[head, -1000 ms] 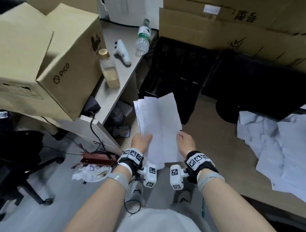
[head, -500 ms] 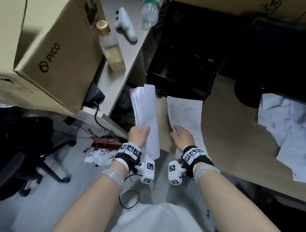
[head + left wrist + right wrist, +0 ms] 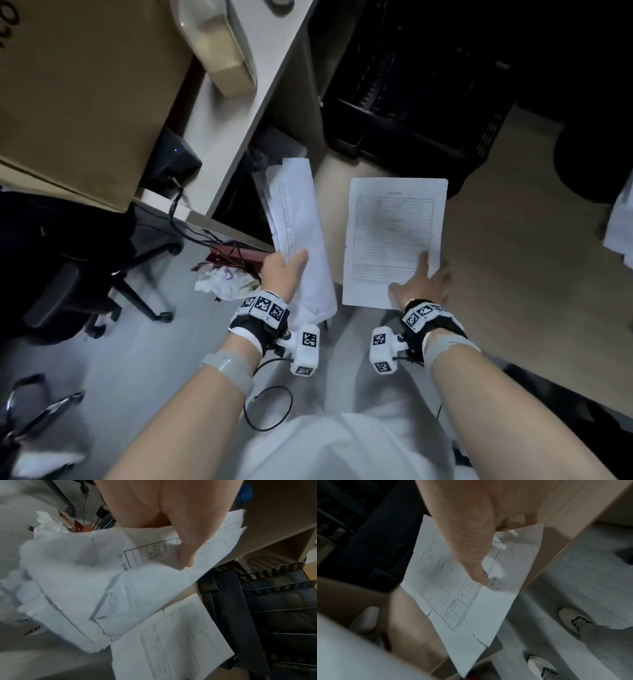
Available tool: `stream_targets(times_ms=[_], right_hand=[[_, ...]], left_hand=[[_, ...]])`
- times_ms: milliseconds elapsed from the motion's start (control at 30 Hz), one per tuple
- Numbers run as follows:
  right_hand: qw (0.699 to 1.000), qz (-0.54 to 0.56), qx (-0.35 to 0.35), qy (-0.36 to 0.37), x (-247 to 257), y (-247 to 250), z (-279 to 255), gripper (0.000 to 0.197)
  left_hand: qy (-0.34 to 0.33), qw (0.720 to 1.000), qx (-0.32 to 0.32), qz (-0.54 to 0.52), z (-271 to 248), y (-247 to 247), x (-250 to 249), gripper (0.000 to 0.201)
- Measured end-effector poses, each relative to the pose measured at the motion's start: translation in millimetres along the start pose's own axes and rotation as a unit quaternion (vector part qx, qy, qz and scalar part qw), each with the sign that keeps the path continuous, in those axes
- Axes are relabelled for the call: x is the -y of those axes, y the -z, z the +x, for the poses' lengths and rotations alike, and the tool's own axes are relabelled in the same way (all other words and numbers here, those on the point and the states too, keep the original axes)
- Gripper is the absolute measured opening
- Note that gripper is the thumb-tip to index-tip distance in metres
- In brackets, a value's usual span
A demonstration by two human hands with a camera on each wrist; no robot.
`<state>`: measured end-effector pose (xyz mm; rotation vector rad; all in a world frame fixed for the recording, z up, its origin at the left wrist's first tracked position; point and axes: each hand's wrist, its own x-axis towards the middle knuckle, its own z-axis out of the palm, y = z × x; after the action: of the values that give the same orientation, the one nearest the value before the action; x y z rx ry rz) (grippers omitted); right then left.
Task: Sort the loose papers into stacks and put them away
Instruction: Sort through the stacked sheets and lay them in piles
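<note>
While left hand (image 3: pixel 282 270) grip pinches paper sheaf (image 3: pixel 301 233) — right hand (image 3: pixel 419 282) flat, fingers straight, presses single sheet (image 3: pixel 390 236) on desk (image 3: pixel 513 246).

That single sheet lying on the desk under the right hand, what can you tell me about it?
The single sheet is white paper printed with a ruled form: a boxed table of fine lines under a small heading, too blurred to read. It lies flat, face up, on the light wooden desk, its near end overhanging the desk edge. Its left edge shows small tears. The right hand rests on its near right corner, fingers spread. A black tray stands just beyond its far end.
</note>
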<state>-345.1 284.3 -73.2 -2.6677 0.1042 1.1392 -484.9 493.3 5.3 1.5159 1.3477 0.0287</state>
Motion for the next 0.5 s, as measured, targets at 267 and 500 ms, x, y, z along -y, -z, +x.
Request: stream_targets(times_ms=[267, 500], right_hand=[[0.999, 0.019, 0.045, 0.021, 82.9, -30.7, -23.7, 0.101], [0.991, 0.101, 0.049, 0.075, 72.3, -3.6, -28.4, 0.097]], left_hand=[[-0.006, 0.999, 0.014, -0.029, 7.4, 19.8, -16.2, 0.009], [-0.036, 0.997, 0.063, 0.005, 10.2, 14.6, -26.0, 0.026]])
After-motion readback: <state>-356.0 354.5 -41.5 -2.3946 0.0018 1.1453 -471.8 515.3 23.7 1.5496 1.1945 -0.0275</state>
